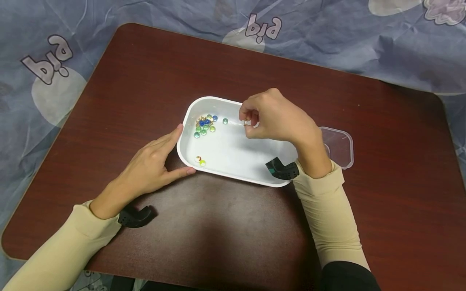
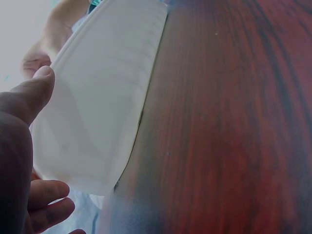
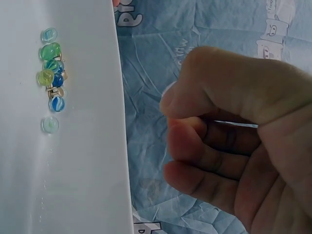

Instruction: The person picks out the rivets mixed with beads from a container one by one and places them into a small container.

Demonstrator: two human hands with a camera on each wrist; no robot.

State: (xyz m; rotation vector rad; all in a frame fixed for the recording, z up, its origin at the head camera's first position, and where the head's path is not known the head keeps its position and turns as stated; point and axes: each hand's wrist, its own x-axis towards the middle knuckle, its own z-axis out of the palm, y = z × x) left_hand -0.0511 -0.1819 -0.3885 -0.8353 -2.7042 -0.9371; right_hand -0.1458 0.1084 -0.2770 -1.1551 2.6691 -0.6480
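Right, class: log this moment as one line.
left hand: touching white tray | right hand: pinching small shiny piece | marbles: in tray

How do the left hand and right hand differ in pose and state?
The left hand is spread against one end of the white tray, while the right hand pinches a small shiny piece. The left hand touches the tray; the right hand is raised over it. Both extend from cream sleeves.

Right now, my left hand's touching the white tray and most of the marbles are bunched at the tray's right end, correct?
Not quite: most of the marbles are bunched at the left end of the white tray, as the head view shows. Your left hand is indeed touching it.
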